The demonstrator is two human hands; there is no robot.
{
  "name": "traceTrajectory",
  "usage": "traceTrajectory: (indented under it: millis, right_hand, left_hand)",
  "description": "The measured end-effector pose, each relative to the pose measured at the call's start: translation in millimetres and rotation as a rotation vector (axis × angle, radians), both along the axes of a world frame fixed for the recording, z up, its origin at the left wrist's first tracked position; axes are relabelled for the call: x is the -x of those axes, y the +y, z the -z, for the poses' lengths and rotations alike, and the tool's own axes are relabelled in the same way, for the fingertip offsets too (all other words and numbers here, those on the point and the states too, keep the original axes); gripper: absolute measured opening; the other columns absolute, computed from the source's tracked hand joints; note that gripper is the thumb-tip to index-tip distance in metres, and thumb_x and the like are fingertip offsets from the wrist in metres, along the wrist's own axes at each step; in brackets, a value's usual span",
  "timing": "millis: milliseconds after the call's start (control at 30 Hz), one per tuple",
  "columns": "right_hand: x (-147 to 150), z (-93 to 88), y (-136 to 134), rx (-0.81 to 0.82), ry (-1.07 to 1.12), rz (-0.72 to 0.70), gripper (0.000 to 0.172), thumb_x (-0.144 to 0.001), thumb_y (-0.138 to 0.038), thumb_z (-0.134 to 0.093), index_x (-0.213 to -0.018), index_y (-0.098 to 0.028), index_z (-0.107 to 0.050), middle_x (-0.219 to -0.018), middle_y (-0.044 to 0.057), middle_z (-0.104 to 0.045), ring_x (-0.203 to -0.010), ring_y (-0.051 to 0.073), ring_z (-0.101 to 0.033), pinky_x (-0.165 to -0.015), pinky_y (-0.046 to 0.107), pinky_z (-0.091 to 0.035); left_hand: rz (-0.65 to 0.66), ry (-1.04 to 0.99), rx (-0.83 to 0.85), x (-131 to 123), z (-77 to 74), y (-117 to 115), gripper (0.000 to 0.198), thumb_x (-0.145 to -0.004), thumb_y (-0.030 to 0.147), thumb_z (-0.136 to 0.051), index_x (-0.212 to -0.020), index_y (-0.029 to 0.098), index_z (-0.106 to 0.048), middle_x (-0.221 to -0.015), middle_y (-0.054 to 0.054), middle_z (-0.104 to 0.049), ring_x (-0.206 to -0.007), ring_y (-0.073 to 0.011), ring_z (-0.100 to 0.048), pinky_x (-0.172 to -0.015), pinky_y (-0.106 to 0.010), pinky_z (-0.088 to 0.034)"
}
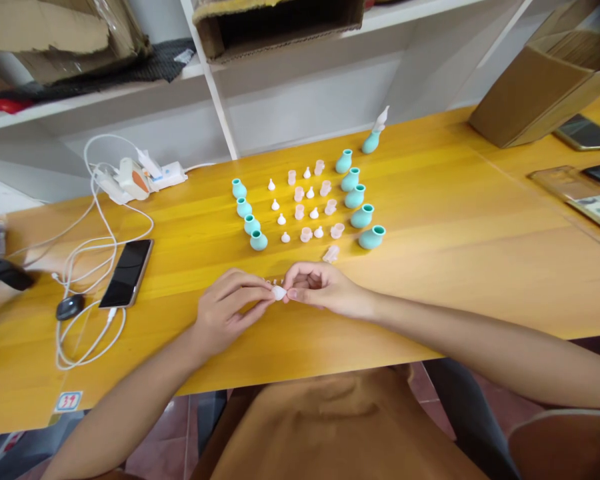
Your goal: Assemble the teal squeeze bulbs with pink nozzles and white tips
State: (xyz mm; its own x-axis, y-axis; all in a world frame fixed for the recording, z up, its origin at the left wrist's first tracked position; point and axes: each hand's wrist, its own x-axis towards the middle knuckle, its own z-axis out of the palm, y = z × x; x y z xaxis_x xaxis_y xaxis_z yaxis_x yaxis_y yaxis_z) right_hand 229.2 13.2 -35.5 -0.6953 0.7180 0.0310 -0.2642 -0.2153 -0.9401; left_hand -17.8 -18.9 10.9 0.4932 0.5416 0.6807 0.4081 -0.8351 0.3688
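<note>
My left hand (229, 308) and my right hand (318, 287) meet over the front of the yellow table (455, 220). Both pinch a small white silicone piece (279, 293) between their fingertips. Just beyond them lie rows of small parts: teal bulbs (249, 215) on the left, white cone tips (280, 208), pale pink caps (300, 203) and larger teal bulbs (360, 200) on the right. One loose clear cap (331, 253) lies near my right hand. An assembled teal bulb with a white tip (375, 133) stands at the back.
A black phone (127, 272) with white cables (87, 293) and a power strip (140, 179) sit at the left. A black mouse (70, 307) lies by the cables. A cardboard box (545, 87) and other phones (587, 197) are at the right. White shelving (220, 100) rises behind.
</note>
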Motion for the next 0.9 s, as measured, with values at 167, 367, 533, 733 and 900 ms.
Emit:
traceTrajectory:
  millis: [167,367,533,733,900]
  right_hand:
    - [-0.3,0.1,0.2,0.011,-0.004,-0.001,0.03,-0.095,-0.042,-0.086,-0.102,-0.017,-0.071,-0.095,0.005,-0.08,-0.081,0.012,-0.073,-0.071,0.022,-0.055]
    - [-1.0,1.1,-0.1,0.006,0.013,-0.004,0.028,-0.096,-0.04,-0.085,-0.102,-0.017,-0.07,-0.097,0.005,-0.081,-0.086,0.011,-0.074,-0.078,0.023,-0.056]
    - [1.1,1.7,0.1,-0.013,0.001,0.001,0.03,-0.096,-0.042,-0.084,-0.102,-0.017,-0.069,-0.098,0.006,-0.08,-0.09,0.013,-0.075,-0.079,0.024,-0.055]
    - [-18.4,-20.6,2.7,-0.206,-0.252,0.082,0.025,-0.098,-0.04,-0.078,-0.102,-0.017,-0.07,-0.074,-0.003,-0.066,-0.062,0.009,-0.054,-0.058,0.021,-0.038]
    - [-38.5,-36.5,2.4,-0.519,-0.631,0.062,0.008,-0.097,-0.025,-0.07,-0.099,-0.018,-0.073,-0.064,-0.007,-0.051,-0.056,0.009,-0.044,-0.054,0.023,-0.031]
  left_hand:
    - [-0.011,-0.035,0.055,-2.7,-1.8,-2.4,0.022,-0.097,0.011,-0.08,-0.114,0.023,-0.074,-0.102,-0.004,-0.082,-0.091,-0.0162,-0.078,-0.083,-0.031,-0.064]
    - [-0.019,-0.039,0.071,-3.8,-2.5,-3.0,0.024,-0.094,0.008,-0.083,-0.113,0.02,-0.074,-0.102,-0.005,-0.082,-0.092,-0.0156,-0.077,-0.084,-0.029,-0.063]
    - [-0.011,-0.018,0.077,-3.1,-1.6,-2.6,0.025,-0.094,0.008,-0.082,-0.114,0.021,-0.074,-0.104,-0.004,-0.082,-0.093,-0.0155,-0.077,-0.086,-0.029,-0.062]
    - [-0.075,0.016,0.111,3.3,-1.2,-5.0,0.026,-0.097,0.018,-0.08,-0.12,0.021,-0.069,-0.107,-0.005,-0.079,-0.096,-0.0172,-0.075,-0.088,-0.031,-0.061]
    - [-0.171,0.145,0.139,6.9,-0.3,3.1,0.017,-0.102,0.01,-0.062,-0.114,0.021,-0.067,-0.104,-0.004,-0.075,-0.097,-0.0189,-0.071,-0.091,-0.035,-0.057]
